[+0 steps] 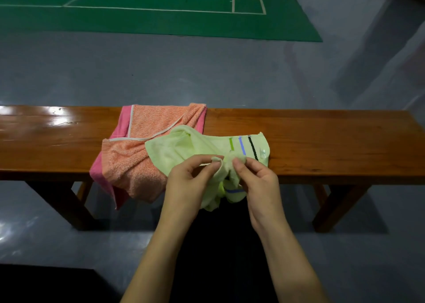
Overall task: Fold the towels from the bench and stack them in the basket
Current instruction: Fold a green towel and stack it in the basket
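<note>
Left hand (188,183) and right hand (257,183) side by side at near edge of desk (333,139). Left fingers (212,164) pinch bunched corner of light green towel (193,146); right fingers (239,163) pinch neighbouring fold, thumbs nearly touching. Towel hangs below fingers over desk edge, rest spread beyond them on desk; green, blue, black stripes just past right fingers. Crumpled orange-pink towel (138,160) left of left fingers, partly under green towel, draped over edge. Grey floor (207,72) beyond, then green court mat (161,19).
</note>
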`<act>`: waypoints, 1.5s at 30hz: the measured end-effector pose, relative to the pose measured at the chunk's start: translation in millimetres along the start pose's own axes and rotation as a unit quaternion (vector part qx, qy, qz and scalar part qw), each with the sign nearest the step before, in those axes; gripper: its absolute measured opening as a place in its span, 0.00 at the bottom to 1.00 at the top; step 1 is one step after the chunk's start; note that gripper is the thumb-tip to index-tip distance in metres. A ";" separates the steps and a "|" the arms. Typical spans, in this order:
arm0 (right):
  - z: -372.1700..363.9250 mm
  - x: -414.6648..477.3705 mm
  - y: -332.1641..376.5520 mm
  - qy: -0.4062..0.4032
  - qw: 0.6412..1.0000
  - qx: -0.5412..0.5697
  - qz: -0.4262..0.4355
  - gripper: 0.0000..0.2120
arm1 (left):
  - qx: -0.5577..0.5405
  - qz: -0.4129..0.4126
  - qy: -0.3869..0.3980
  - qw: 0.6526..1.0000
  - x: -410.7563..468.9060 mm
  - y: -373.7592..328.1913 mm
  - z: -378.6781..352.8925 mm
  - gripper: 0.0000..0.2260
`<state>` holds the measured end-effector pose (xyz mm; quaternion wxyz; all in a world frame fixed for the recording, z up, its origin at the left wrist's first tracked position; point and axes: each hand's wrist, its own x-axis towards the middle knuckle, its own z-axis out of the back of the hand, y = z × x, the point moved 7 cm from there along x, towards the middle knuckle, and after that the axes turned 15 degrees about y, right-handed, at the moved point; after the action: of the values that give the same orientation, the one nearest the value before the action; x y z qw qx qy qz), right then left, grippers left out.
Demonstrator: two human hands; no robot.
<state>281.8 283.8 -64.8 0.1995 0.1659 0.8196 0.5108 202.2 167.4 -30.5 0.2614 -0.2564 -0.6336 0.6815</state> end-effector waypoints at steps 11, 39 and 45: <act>-0.8 -10.1 25.4 0.087 0.983 -0.161 0.033 0.11 | 0.239 -0.114 -0.021 0.964 -4.4 -30.6 -12.5 0.02; 51.1 -11.7 -1.1 -0.078 0.994 0.078 0.014 0.14 | 0.490 -0.001 0.212 0.845 39.2 58.0 -26.0 0.08; 72.2 -10.8 -8.7 -0.122 0.984 0.125 0.016 0.15 | 0.331 -0.058 0.195 0.921 62.4 13.4 -8.2 0.07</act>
<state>326.4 330.7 -99.7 0.2678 0.2636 0.8439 0.3829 161.7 215.1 -45.6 0.4886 -0.2463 -0.3221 0.7725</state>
